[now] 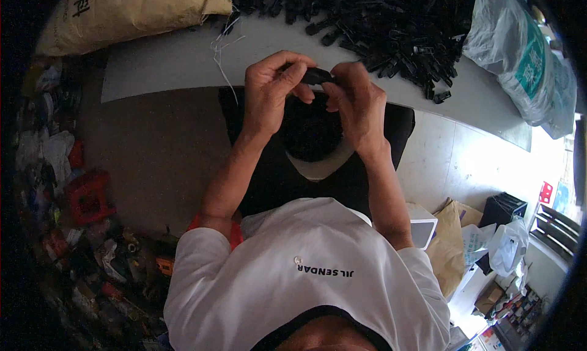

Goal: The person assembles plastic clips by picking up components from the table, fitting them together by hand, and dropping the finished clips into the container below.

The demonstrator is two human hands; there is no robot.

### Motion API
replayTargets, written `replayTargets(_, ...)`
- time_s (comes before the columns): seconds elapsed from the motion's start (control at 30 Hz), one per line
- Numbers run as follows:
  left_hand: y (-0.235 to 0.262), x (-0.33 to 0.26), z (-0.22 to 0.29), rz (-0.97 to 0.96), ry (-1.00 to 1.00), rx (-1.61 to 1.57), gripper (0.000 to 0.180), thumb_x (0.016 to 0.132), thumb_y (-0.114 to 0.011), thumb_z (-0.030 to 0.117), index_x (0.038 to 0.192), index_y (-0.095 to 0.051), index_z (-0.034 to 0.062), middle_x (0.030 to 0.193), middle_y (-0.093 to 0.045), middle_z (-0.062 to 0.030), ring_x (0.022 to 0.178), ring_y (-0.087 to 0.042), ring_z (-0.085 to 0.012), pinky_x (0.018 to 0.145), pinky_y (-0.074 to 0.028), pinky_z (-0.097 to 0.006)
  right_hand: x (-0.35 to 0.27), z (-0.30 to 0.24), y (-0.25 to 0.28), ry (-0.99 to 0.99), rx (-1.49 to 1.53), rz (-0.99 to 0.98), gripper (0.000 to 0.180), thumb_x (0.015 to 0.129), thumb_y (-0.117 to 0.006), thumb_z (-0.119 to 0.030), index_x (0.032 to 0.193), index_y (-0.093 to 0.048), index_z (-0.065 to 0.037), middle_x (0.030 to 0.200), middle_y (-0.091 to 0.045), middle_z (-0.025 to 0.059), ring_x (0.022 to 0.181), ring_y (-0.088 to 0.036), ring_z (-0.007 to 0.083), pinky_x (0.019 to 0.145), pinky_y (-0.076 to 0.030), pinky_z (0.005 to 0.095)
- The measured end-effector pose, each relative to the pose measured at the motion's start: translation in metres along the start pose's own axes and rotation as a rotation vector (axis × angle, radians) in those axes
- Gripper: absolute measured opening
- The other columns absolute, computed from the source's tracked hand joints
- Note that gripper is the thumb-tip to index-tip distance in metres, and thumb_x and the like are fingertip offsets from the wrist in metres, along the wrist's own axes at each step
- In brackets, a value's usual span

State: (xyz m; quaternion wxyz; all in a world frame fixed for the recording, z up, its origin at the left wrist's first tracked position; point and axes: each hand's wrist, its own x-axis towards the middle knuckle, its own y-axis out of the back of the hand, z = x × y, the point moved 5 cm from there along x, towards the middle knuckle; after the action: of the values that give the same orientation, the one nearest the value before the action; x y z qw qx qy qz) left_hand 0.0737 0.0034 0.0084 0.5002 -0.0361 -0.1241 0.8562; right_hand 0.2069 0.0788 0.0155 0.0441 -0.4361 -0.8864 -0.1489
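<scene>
A small black plastic piece (pixel 317 76) is held between my two hands, over the near edge of the table (pixel 171 64). The thumb and fingers of my left hand (pixel 267 91) pinch one end of it. At its other end, my right hand (pixel 362 103) grips with thumb and fingers, which partly cover it. Its exact kind is too small to make out. Below my hands, a pale-rimmed container (pixel 318 171) sits on my lap, dark inside. Beyond my right hand, a heap of similar black plastic pieces (pixel 397 39) is spread over the table.
A tan sack (pixel 134 18) lies at the far left of the table, with white string (pixel 220 61) beside it. Plastic bags (pixel 520 58) rest at the right end. Clutter and a red crate (pixel 88 195) cover the left floor. A brown paper bag (pixel 446 247) stands at right.
</scene>
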Motion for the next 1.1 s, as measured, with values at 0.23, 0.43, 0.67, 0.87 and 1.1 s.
replayTargets(0.23, -0.011, -0.013, 0.000, 0.064, -0.135, -0.092, 0.027, 0.095, -0.054, 0.023, 0.101, -0.064, -0.0010, 0.081, -0.065, -0.0081, 0.062, -0.063, -0.0109, 0.058, -0.053, -0.023, -0.011, -0.008, 0.011, 0.058, 0.098, 0.005, 0.011, 0.084, -0.061, 0.004, 0.094, -0.057, 0.001, 0.084, -0.058, 0.0056, 0.067, -0.056, 0.0064, 0.052, -0.049, 0.0194)
replayTargets(0.43, -0.018, -0.021, 0.003, -0.033, -0.194, 0.100, 0.027, 0.096, -0.052, 0.022, 0.104, -0.062, -0.0017, 0.088, -0.066, -0.0078, 0.070, -0.063, -0.0109, 0.064, -0.052, -0.023, -0.015, -0.006, 0.011, -0.063, 0.217, -0.076, 0.015, 0.083, -0.062, 0.006, 0.097, -0.058, 0.003, 0.089, -0.057, 0.0060, 0.071, -0.056, 0.0086, 0.052, -0.050, 0.0202)
replayTargets(0.67, -0.029, -0.024, 0.004, -0.082, -0.211, 0.038, 0.027, 0.096, -0.051, 0.020, 0.111, -0.060, -0.0009, 0.093, -0.065, -0.0080, 0.071, -0.063, -0.0104, 0.067, -0.052, -0.023, -0.019, -0.010, 0.023, 0.137, 0.019, 0.057, 0.014, 0.079, -0.065, 0.005, 0.090, -0.056, 0.003, 0.111, -0.051, 0.0115, 0.084, -0.058, 0.0129, 0.065, -0.052, 0.0231)
replayTargets(0.87, -0.034, -0.032, 0.009, -0.194, 0.001, 0.286, 0.036, 0.095, -0.054, 0.024, 0.123, -0.051, 0.0016, 0.104, -0.060, -0.0099, 0.080, -0.062, -0.0139, 0.071, -0.050, -0.023, -0.023, -0.015, 0.027, 0.236, -0.115, 0.002, 0.013, 0.078, -0.065, 0.005, 0.088, -0.056, 0.003, 0.110, -0.051, 0.0124, 0.089, -0.059, 0.0166, 0.071, -0.052, 0.0265)
replayTargets(1.1, -0.042, -0.030, 0.013, -0.248, -0.254, 0.589, 0.028, 0.091, -0.058, 0.022, 0.110, -0.053, 0.0021, 0.095, -0.054, -0.0102, 0.083, -0.057, -0.0190, 0.069, -0.046, -0.030, -0.024, -0.020, 0.032, 0.211, -0.089, 0.013, 0.020, 0.073, -0.069, 0.000, 0.087, -0.055, -0.001, 0.099, -0.053, 0.0152, 0.084, -0.057, 0.0286, 0.069, -0.049, 0.0337)
